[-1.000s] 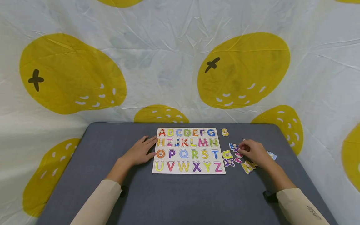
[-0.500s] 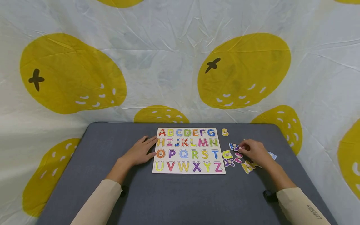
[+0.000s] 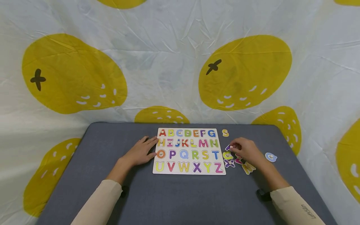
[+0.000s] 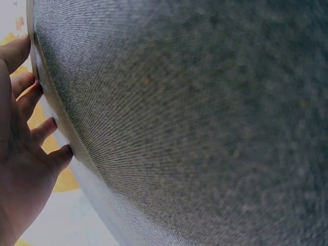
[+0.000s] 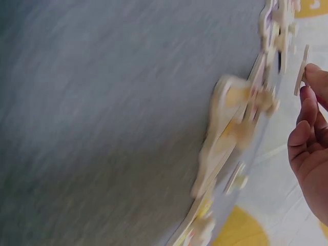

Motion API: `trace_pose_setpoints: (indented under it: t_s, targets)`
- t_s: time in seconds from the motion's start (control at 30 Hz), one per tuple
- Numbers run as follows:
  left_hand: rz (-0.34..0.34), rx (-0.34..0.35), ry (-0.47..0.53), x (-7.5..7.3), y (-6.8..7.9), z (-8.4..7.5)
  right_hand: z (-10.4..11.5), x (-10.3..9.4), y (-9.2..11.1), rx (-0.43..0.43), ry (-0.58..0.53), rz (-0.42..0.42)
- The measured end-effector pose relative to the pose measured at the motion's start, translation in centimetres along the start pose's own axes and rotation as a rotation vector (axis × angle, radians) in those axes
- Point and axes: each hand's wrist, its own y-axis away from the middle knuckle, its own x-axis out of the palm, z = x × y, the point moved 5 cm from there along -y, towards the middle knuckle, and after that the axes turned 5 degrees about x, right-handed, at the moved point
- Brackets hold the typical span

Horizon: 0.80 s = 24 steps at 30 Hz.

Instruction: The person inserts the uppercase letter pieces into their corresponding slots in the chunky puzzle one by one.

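Observation:
My right hand [image 3: 247, 150] pinches the knob of a purple letter puzzle piece [image 3: 227, 147], just off the right side of the alphabet board [image 3: 189, 173]. In the right wrist view this thin wooden piece [image 5: 301, 79] appears edge-on at the fingertips, raised above the others; its letter is partly hidden. My left hand [image 3: 140, 152] lies with fingers spread on the table, its fingertips at the board's left edge. Knobbed letters fill the board's upper rows through the orange O [image 3: 161, 154]; from P to Z the slots show flat painted letters.
Loose pieces lie right of the board: a yellow S [image 3: 225, 133], yellow U [image 3: 227, 155], purple X [image 3: 229, 163], pink Z [image 3: 238, 160], yellow W [image 3: 248, 168] and blue Q [image 3: 271, 157]. A patterned cloth [image 3: 163, 75] hangs behind the grey table [image 3: 180, 200].
My right hand has moved left toward the board with the purple piece, uncovering the blue Q. The blue T seen earlier is now hidden. My left hand stays put.

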Motion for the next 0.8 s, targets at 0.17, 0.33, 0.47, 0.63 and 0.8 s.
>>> trace_pose_setpoints:
  t_s: [0.17, 0.33, 0.47, 0.63, 0.8]
  targets:
    - [0.003, 0.001, -0.001, 0.2, 0.0, 0.1, 2.1, 1.0, -0.7, -0.065, -0.019, -0.002]
    - [0.002, 0.004, -0.003, 0.2, 0.0, 0.0, 4.2, 2.2, -1.6, -0.116, -0.057, 0.007]
    - [0.001, -0.002, 0.000, 0.1, 0.0, 0.0, 6.0, 3.2, -2.4, -0.163, -0.062, 0.018]
    - [-0.004, -0.005, 0.000, 0.1, -0.1, 0.0, 8.4, 4.3, -3.4, -0.198, -0.066, 0.048]
    - [-0.013, 0.004, -0.010, 0.4, -0.1, 0.2, 10.7, 5.5, -4.2, -0.227, -0.067, 0.089]
